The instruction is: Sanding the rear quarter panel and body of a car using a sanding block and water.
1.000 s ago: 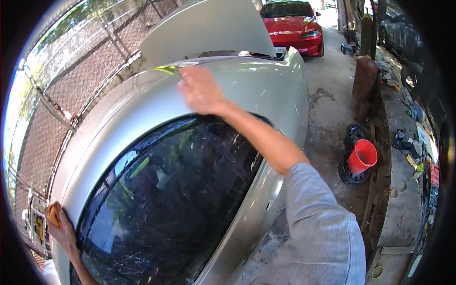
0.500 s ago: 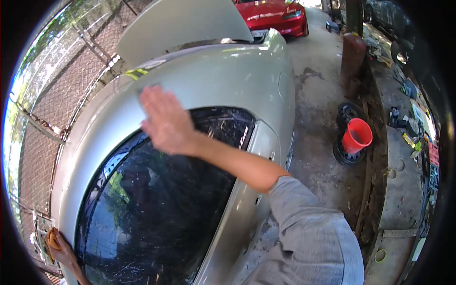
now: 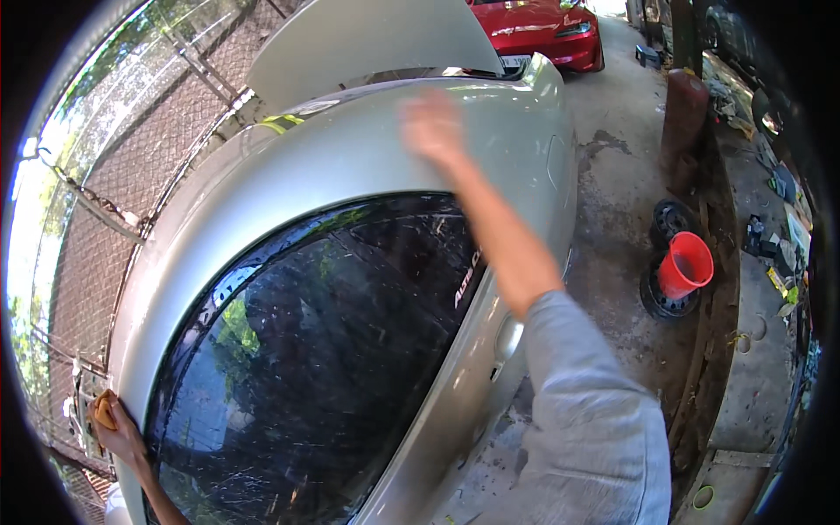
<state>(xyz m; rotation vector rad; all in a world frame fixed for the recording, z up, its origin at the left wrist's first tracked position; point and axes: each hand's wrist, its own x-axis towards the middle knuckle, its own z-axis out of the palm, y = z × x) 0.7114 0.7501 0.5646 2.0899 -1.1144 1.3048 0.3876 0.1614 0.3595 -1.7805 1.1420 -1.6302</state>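
A pale silver-green car body (image 3: 350,157) curves around a large dark window (image 3: 324,350) with streaks on its glass. My right hand (image 3: 433,127), smeared by motion, is over the painted panel beyond the window's far edge. Its fingers are too blurred to show how they are set or whether anything lies under them. At the lower left, my left hand (image 3: 122,437) is closed around a soft orange-brown pad (image 3: 104,409), a sponge or folded cloth, beside the car's left edge.
A raised car panel (image 3: 376,44) stands at the far end, with a red car (image 3: 547,31) behind it. To the right, a red bucket (image 3: 686,265) sits on a black wheel rim. A rusty cylinder (image 3: 683,122) stands beyond it. Chain-link fencing (image 3: 140,157) runs along the left.
My right hand has swept to the right and farther away across the painted panel. The view has shifted slightly left. My left hand still holds the orange-brown pad.
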